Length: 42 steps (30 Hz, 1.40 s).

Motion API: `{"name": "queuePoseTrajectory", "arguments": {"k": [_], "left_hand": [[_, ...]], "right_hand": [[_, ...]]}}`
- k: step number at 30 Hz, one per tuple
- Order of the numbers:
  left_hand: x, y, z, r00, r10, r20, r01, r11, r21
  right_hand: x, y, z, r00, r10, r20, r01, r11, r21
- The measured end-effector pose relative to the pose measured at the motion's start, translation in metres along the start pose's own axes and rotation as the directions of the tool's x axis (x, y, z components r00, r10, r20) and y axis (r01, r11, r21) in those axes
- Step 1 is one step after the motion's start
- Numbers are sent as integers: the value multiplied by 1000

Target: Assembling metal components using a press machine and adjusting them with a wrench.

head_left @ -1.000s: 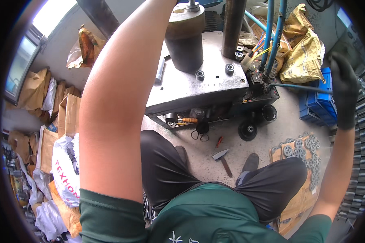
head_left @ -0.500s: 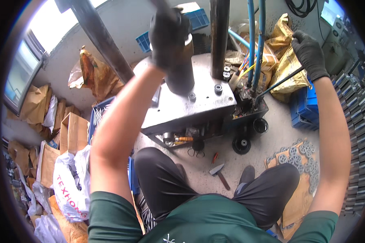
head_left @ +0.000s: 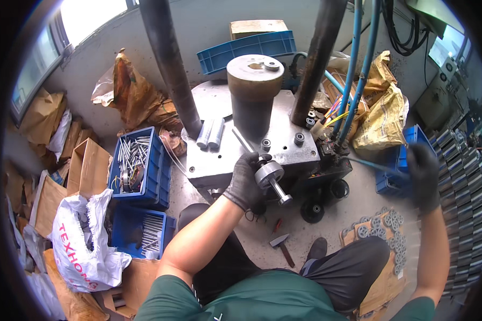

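left hand, black-gloved, fingers clamped on silver metal shaft with round collar | over grey steel press plate | right hand, gloved, blurred, finger state unclear

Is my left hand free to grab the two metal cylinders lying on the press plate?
Probably not: the left hand already holds a shaft with a disc. The cylinders lie uncovered nearby.

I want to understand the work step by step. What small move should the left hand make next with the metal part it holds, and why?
Probably carry the shaft with its disc rightward toward the right hand. The gloved left hand has it in a firm grip, off the press plate, while the right hand hangs free above the blue crate, near pieces with discs laid out on cardboard.
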State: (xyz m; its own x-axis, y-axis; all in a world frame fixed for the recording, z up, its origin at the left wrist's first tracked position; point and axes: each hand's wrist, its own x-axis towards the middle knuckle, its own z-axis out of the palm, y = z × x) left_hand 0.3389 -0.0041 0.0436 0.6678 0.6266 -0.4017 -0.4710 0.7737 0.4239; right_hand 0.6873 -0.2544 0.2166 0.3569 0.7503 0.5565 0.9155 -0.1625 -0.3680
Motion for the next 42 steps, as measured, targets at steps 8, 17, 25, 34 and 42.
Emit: {"name": "queuePoseTrajectory", "arguments": {"k": [8, 17, 25, 34, 42], "left_hand": [[25, 14, -1, 968, -1, -252, -34, 990, -135], [6, -56, -37, 974, -214, -74, 208, 975, -77], [-33, -106, -33, 979, -191, 77, 126, 851, 510], [-33, -113, -23, 795, -175, 581, -535, 247, 808], [3, -134, -52, 762, -483, 431, -480, 24, 877]], "right_hand": [[-143, 8, 59, 837, 525, -157, -260, 632, 730], [-209, -54, 189, 499, 529, 686, -722, -183, 667], [-206, -91, 225, 296, 166, 940, -908, -255, 331], [-214, -69, 189, 710, 365, 602, -700, 272, 660], [-242, -14, 167, 948, 135, -290, 68, 801, 595]]}}
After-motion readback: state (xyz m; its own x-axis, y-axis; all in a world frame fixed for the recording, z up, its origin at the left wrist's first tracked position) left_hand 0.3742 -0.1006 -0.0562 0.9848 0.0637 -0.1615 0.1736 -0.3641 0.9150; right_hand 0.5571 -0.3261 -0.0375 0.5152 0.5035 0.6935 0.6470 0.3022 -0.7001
